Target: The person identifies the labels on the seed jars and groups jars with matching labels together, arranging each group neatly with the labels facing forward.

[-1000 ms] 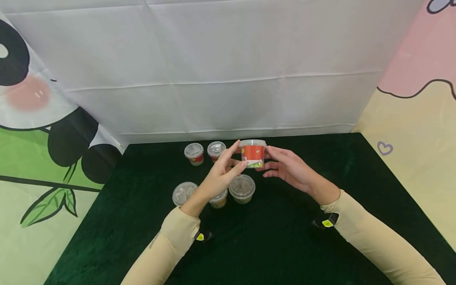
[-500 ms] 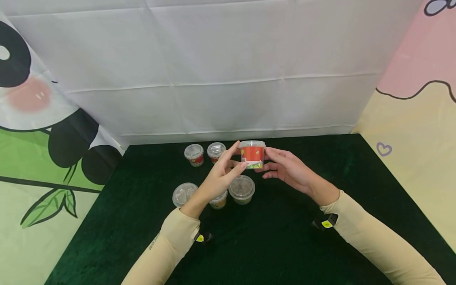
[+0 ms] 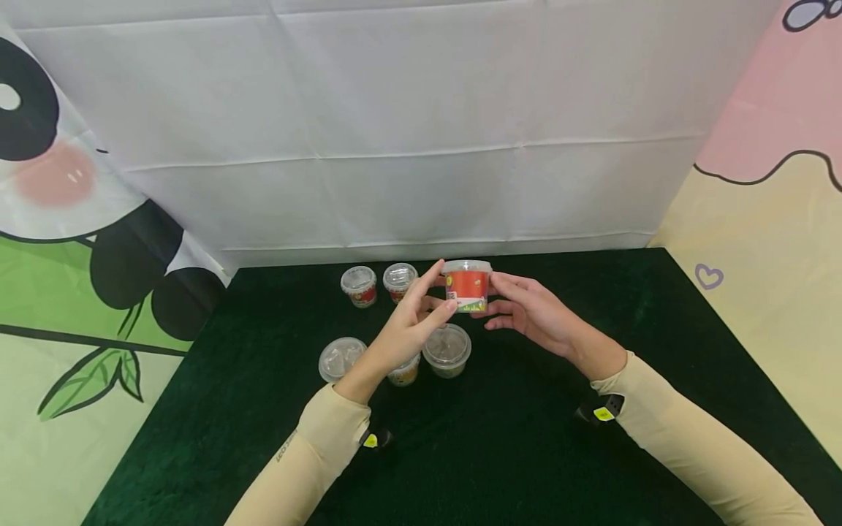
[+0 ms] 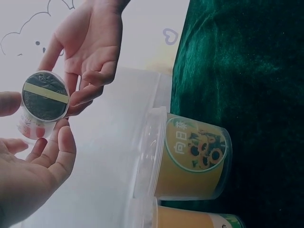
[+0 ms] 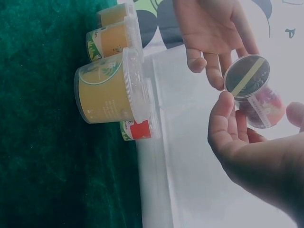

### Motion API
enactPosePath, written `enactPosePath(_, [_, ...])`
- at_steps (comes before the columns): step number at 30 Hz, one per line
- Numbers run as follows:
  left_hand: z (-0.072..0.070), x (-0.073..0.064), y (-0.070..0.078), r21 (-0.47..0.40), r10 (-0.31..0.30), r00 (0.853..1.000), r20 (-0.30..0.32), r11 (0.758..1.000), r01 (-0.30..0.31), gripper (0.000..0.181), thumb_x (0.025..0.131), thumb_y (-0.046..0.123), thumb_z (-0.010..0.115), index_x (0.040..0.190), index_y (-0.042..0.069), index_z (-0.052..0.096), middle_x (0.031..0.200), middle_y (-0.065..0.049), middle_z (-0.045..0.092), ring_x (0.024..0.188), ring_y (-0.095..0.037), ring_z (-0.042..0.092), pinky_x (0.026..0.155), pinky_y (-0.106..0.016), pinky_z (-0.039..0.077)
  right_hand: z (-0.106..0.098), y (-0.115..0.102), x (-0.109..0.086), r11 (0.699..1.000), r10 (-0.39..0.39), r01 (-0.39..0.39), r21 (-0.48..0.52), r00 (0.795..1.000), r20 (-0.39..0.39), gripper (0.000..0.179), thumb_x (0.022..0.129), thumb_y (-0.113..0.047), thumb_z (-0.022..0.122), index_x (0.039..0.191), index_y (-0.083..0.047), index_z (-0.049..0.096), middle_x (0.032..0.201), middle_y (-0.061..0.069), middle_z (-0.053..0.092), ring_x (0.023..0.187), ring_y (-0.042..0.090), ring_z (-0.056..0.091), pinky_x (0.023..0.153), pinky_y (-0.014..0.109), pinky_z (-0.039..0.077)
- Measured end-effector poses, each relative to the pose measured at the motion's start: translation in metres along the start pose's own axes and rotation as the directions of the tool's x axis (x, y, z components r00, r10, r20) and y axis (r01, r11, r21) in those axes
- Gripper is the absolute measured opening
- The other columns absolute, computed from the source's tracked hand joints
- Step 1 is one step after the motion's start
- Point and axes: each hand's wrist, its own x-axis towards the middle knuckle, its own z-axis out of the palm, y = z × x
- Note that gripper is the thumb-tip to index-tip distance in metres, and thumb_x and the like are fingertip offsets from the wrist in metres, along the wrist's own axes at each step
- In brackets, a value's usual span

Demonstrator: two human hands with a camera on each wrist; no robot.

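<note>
A small clear plastic tub (image 3: pixel 468 288) with a red label and a pale lid is held upright above the dark green cloth. My left hand (image 3: pixel 409 321) grips its left side, the thumb low on the front. My right hand (image 3: pixel 533 314) holds it from the right, some fingers reaching beneath or behind it. Both wrist views show the tub's dark round base (image 4: pixel 45 96) crossed by a pale yellow strip. Just below the hands, a wide lidded tub (image 3: pixel 447 351) stands on the cloth.
Two red-labelled tubs, a left one (image 3: pixel 359 286) and a right one (image 3: pixel 399 280), stand at the back. In front, a wide tub (image 3: pixel 341 358) and a smaller tub (image 3: pixel 404 371) are partly covered by my left arm. A white fabric wall (image 3: pixel 408 146) rises behind the green cloth (image 3: pixel 526 446).
</note>
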Motion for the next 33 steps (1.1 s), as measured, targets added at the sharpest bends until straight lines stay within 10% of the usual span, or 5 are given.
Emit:
enactPosePath(14, [0.01, 0.004, -0.002, 0.03, 0.009, 1.0, 0.012, 1.0, -0.009, 0.073, 0.105, 0.009, 0.055, 0.163, 0.022, 0.013, 0.152, -0.014, 0.032, 0.117, -0.032, 0.056, 0.09, -0.045, 0.054, 0.003, 0.002, 0.001, 1.0, -0.004, 0.004, -0.003, 0.999, 0.033, 0.062, 0.108, -0.045, 0.044, 0.151, -0.001, 0.035, 0.134, 0.014, 0.052, 0.112, 0.023, 0.06, 0.095, 0.038, 0.052])
enactPosePath(23, [0.016, -0.004, 0.031, 0.055, 0.038, 0.999, 0.02, 0.998, -0.039, 0.07, 0.103, 0.003, 0.055, 0.16, 0.006, 0.015, 0.149, -0.023, 0.034, 0.117, -0.036, 0.054, 0.086, -0.04, 0.053, 0.006, 0.001, 0.001, 0.999, -0.007, 0.008, -0.037, 1.0, 0.028, 0.062, 0.109, -0.043, 0.042, 0.151, 0.002, 0.032, 0.138, 0.014, 0.05, 0.117, 0.024, 0.057, 0.098, 0.038, 0.049])
enactPosePath(33, [0.017, 0.004, -0.003, 0.083, 0.043, 0.999, -0.004, 0.996, -0.043, 0.075, 0.102, 0.004, 0.059, 0.161, 0.014, 0.014, 0.149, -0.019, 0.032, 0.117, -0.034, 0.054, 0.085, -0.041, 0.054, 0.007, 0.003, 0.002, 1.0, -0.008, 0.008, 0.0, 1.0, 0.016, 0.057, 0.11, -0.039, 0.042, 0.155, -0.007, 0.028, 0.143, 0.014, 0.046, 0.122, 0.026, 0.053, 0.098, 0.041, 0.046])
